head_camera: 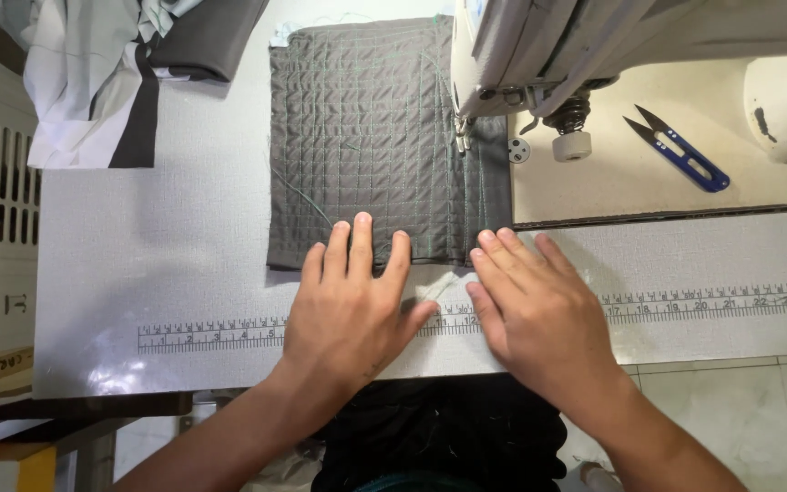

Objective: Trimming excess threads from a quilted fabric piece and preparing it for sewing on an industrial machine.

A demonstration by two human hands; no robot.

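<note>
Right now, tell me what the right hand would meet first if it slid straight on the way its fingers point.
The right hand already touches the dark grey quilted fabric panel's near edge; going straight on, it would likely meet the sewing machine's metal presser foot.

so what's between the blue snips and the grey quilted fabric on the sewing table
In the head view, the sewing machine's head with its presser foot stands between the blue snips and the grey quilted fabric; the foot rests on the fabric's right part.
</note>
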